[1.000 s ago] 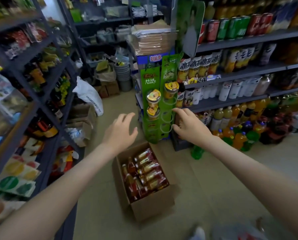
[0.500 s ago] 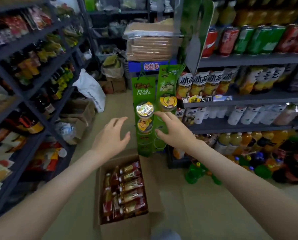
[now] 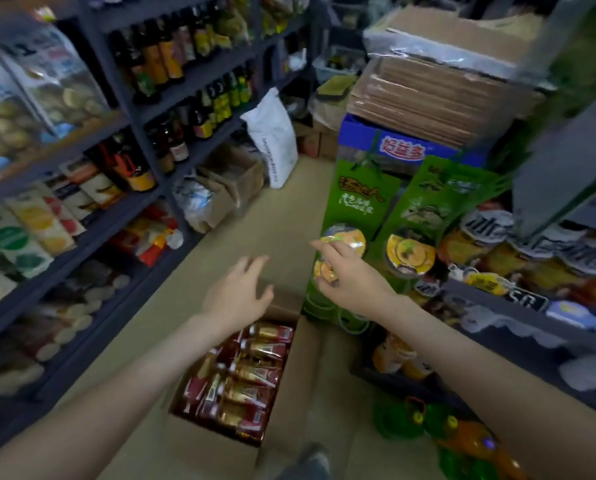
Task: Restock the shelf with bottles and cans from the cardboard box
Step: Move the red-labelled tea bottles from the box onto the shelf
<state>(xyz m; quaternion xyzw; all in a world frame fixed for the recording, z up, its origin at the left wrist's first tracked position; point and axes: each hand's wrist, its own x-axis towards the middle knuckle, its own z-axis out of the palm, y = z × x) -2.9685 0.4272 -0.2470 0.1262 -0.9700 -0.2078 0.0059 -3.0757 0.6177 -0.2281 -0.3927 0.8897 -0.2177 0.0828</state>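
Left hand [image 3: 237, 296] above cardboard box [image 3: 305, 375], grip wide open, fingers spread, holding nothing. Right hand [image 3: 350, 285] at green rack [image 3: 358, 199], fingers curled against a cup [image 3: 352, 237]; can't tell if the grip has it. Box on floor beside drinks shelf [image 3: 480, 295], bottles [image 3: 251, 379] lying inside.

Both bare forearms [image 3: 144, 368] reach forward. Left hand [image 3: 237, 296] palm down, fingers [image 3: 253, 265] spread and relaxed. Right hand [image 3: 350, 277] slightly higher, fingers loosely bent.
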